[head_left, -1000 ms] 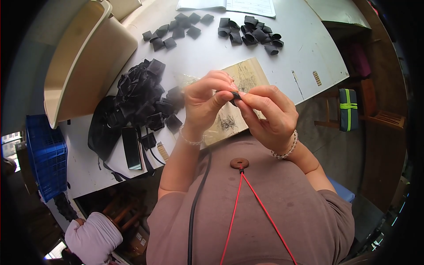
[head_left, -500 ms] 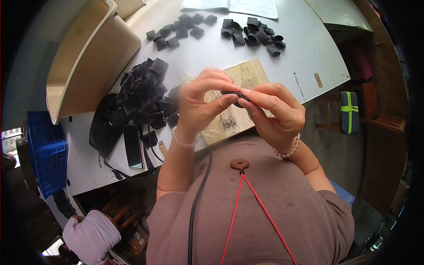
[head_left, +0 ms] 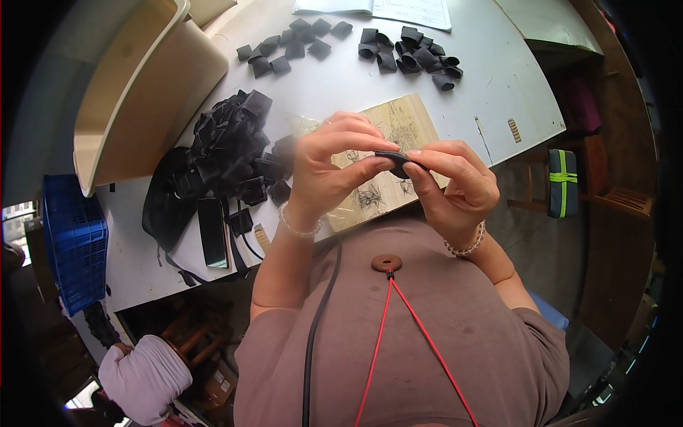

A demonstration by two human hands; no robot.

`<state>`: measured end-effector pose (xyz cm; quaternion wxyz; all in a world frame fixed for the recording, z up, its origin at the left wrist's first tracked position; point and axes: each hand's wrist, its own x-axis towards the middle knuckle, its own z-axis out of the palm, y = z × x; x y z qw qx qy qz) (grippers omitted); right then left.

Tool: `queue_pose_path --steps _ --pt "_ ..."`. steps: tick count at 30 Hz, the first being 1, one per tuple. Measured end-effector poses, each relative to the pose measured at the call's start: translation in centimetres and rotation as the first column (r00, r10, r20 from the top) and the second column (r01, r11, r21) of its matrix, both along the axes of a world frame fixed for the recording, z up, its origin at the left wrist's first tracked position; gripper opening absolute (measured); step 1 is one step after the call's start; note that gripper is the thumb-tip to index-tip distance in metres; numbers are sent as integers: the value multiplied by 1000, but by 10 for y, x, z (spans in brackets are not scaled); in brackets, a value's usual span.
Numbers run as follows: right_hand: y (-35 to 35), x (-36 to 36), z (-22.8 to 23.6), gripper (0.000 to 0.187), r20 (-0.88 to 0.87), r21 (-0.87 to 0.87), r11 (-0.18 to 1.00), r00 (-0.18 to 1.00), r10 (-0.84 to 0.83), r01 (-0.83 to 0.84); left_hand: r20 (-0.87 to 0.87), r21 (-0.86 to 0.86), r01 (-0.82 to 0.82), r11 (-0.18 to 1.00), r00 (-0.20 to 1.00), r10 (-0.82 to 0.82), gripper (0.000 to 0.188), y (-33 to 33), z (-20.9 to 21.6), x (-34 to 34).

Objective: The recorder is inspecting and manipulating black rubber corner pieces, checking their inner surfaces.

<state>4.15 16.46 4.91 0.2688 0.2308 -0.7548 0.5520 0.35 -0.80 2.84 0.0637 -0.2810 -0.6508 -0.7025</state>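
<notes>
Between the fingertips of both hands is a small black fabric piece (head_left: 401,162), held above a wooden board (head_left: 409,117). My left hand (head_left: 341,151) pinches one end of it between thumb and fingers. At the other end, my right hand (head_left: 455,174) grips it with thumb and forefinger. Fingers hide part of the piece. A large heap of similar black fabric pieces (head_left: 231,139) lies to the left of my left hand. Farther off are two looser groups of black pieces, one flat-looking (head_left: 281,65) and one of open loops (head_left: 409,64).
A beige bin (head_left: 146,92) stands at the left of the white table (head_left: 498,85). A phone (head_left: 213,233) and a black bag (head_left: 165,206) lie near the table's front edge. Papers (head_left: 409,11) rest at the back. A blue crate (head_left: 75,242) is far left; another person (head_left: 146,377) sits lower left.
Both hands have shifted slightly right with the black piece. More of the piece shows between the fingertips, and the gap between my hands has widened a little.
</notes>
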Motion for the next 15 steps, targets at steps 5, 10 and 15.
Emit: queue_pose_path --steps 5,10,15 --pt "5 8 -4 20 40 -11 1000 999 -21 22 -56 -76 -13 997 998 8 17 5 5 -2" --pt "8 11 -19 19 74 -134 991 997 28 -18 -92 -150 9 989 996 -23 17 6 6 -4" --pt "6 15 -35 16 154 -279 960 985 78 -33 -138 -223 4 975 990 -36 16 7 11 -3"
